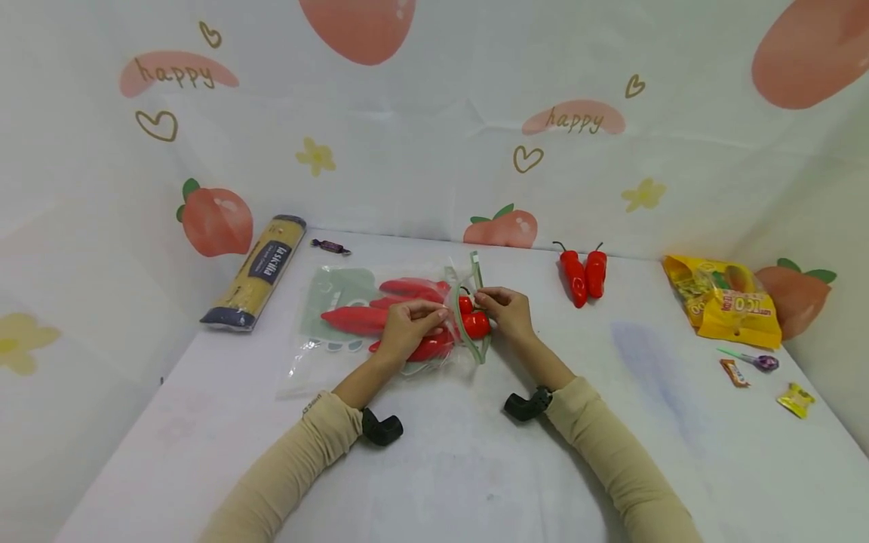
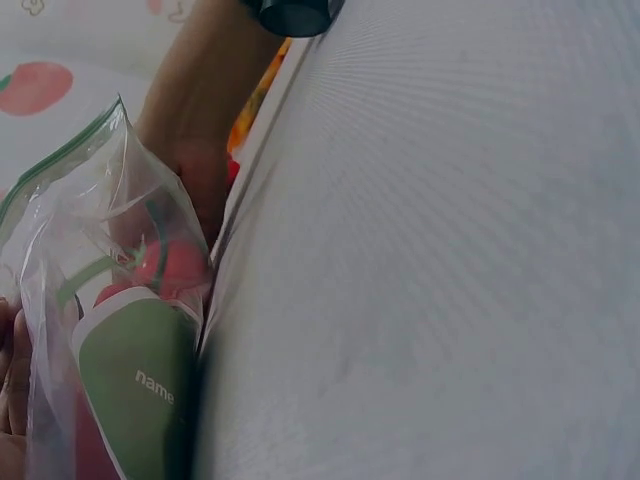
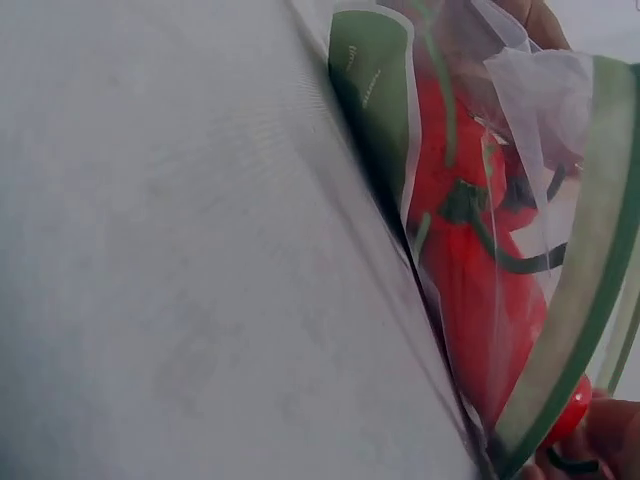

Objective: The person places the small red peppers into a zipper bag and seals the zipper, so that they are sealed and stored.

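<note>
Left hand (image 1: 408, 329) and right hand (image 1: 512, 312) angled inward, fingers bent, both grips pinching clear bag (image 1: 339, 292)

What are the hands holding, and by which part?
The left hand pinches the clear bag near its open mouth; what the right hand holds there is unclear.

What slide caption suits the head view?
Left hand pinches a clear bag of red peppers, right hand at its mouth.
</note>
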`<state>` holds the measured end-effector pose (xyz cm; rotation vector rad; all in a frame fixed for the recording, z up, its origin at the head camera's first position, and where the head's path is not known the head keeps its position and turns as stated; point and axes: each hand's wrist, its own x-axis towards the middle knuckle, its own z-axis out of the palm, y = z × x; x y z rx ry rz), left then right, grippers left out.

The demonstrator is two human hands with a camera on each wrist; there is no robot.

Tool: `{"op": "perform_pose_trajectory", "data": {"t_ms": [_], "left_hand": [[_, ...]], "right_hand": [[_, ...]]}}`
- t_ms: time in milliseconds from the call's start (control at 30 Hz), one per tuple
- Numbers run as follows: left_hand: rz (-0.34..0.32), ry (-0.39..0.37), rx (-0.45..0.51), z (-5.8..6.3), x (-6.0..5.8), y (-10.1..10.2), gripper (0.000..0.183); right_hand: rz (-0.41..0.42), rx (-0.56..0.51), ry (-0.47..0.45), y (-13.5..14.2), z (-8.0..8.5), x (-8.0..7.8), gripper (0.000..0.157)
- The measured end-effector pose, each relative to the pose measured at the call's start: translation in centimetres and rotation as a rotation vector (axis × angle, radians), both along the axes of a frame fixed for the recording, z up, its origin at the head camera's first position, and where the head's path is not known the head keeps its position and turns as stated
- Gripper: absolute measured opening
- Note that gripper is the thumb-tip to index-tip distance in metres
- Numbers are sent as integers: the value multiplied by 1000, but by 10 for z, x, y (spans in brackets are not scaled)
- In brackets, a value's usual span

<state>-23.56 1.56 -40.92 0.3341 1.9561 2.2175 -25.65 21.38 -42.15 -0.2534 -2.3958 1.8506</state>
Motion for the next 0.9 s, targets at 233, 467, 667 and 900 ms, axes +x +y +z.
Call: {"op": "perform_pose_trajectory", "data": {"t_ms": [233,467,667,900], "left_hand": [[5,-1,13,-1,-1,0,24],[5,-6,9,-2,-1,-2,25],[3,2,10,-2,-1,-2,25],[-13,6,20,-2,-1,0,26]], "right_hand": [[-149,-73,179,39,11,-15,41],[-319,-158,189,103,33,-38,44],[-342,-109,88,135,33,-46,49],[-321,-79,45,145,26,-53,49]]}}
